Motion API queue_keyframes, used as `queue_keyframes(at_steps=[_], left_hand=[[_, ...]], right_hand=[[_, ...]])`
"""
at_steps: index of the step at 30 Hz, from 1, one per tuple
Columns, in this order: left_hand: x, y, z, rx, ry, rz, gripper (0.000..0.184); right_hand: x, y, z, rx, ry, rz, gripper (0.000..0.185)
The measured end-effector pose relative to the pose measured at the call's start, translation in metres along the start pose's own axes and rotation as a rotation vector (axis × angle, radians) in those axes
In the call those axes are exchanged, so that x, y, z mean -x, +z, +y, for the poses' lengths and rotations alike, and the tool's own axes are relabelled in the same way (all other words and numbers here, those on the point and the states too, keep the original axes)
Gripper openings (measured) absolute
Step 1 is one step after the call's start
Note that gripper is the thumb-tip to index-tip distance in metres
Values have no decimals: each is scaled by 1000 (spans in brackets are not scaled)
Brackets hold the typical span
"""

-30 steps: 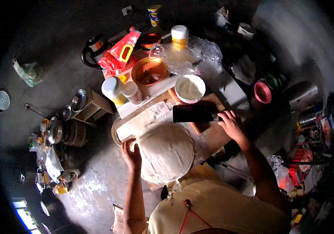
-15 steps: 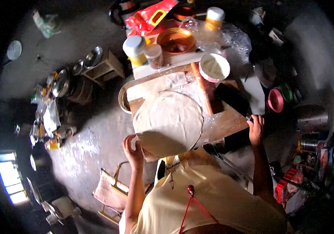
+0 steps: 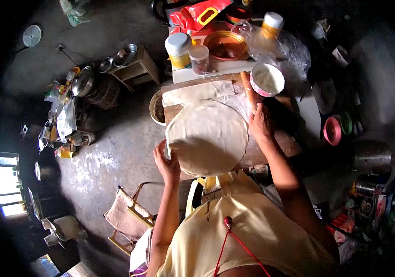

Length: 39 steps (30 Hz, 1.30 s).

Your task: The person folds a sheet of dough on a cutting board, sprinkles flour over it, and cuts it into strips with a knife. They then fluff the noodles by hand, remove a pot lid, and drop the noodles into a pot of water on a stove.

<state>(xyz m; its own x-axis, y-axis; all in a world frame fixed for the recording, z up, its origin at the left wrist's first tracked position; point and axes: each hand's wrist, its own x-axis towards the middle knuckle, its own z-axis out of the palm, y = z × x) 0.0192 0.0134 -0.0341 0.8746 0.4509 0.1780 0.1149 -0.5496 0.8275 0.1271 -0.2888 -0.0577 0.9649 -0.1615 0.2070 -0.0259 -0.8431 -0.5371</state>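
A large round sheet of rolled dough lies on a floured wooden board in front of me. Beyond it on the same board is a folded strip of dough. My left hand is at the left edge of the round sheet, thumb and fingers apart, holding nothing that shows. My right hand is closed over the near end of a wooden rolling pin, just right of the sheet; the hand hides that end. A bowl of white flour stands beside the pin.
Behind the board are a white-lidded jar, a smaller jar, an orange bowl, a red bag and clear plastic wrap. A bowl sits left of the board. A chair stands on the floor at lower left.
My right hand has left the board's right corner and moved left onto the rolling pin. My left hand stays by the dough's left edge. The view has shifted slightly.
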Motion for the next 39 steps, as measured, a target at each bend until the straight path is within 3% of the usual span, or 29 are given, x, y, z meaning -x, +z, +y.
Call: queue_keyframes(at_steps=[3, 5, 6, 7, 8, 11, 13, 16, 26, 29, 33, 35, 37, 39], left_hand=[[2, -4, -2, 38, -5, 28, 39], [3, -13, 1, 16, 61, 49, 38], [2, -18, 5, -9, 88, 16, 40], [2, -21, 16, -5, 77, 13, 40], [0, -21, 30, -96, 224, -72, 42], [1, 2, 41, -237, 492, -423, 55], [5, 22, 57, -351, 511, -592, 60], [-3, 59, 53, -462, 553, -567, 61], [-96, 146, 71, -491, 666, -290, 51], [-85, 133, 67, -503, 681, -337, 52], [-22, 72, 60, -468, 529, -629, 61], [3, 47, 64, -454, 476, -691, 65], [8, 38, 69, -502, 478, -704, 65], [-2, 52, 54, -459, 561, -580, 54]], right_hand=[[0, -7, 0, 62, 136, -97, 38], [22, -31, 7, -167, -225, -52, 34], [23, -49, 0, -16, -453, -51, 32], [36, -50, -6, -124, -452, -102, 31], [45, -49, -14, -199, -403, -228, 31], [58, -26, -4, -15, -588, -270, 31], [56, -45, -28, 53, -580, -328, 57], [46, -44, -38, 123, -509, -290, 80], [-74, -10, -29, 403, -706, -57, 79], [-51, -14, -28, 186, -623, -121, 82], [33, -36, -26, -7, -495, -388, 87], [55, -66, -37, -2, -563, -463, 78], [63, -73, -37, -84, -552, -499, 69], [57, -64, -29, -65, -549, -450, 64]])
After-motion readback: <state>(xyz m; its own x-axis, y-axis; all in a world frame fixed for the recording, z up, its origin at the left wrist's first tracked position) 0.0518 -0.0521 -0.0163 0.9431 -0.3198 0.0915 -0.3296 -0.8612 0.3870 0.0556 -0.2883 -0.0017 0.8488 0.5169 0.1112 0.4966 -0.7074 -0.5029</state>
